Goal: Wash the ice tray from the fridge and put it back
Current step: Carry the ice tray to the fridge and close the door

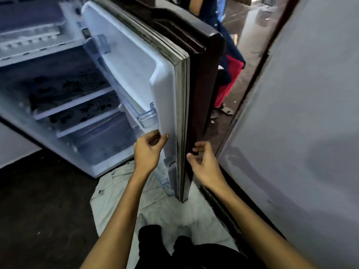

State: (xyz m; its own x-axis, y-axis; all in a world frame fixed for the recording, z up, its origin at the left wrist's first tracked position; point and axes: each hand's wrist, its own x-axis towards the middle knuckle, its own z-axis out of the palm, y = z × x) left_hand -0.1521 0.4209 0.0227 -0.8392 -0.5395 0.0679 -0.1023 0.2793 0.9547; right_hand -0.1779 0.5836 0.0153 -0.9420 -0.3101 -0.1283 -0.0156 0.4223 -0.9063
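Observation:
The fridge (64,113) stands open at the left, and its door (136,61) swings out toward me in the middle of the view. My right hand (202,162) grips the door's free edge low down, thumb on the grey gasket and fingers curled round the dark outer face. My left hand (147,150) is at the door's white inner liner, thumb tip touching it, fingers loosely curled and holding nothing. The freezer compartment (33,37) at the top left is blurred. I cannot pick out an ice tray in it or in either hand.
Patterned shelves (73,94) and a crisper drawer (101,140) fill the fridge. A clear door bin (147,117) sits just above my left hand. A pale cloth (120,193) lies on the dark floor. A grey wall (301,133) is close on the right. Another person's legs (227,84) stand behind the door.

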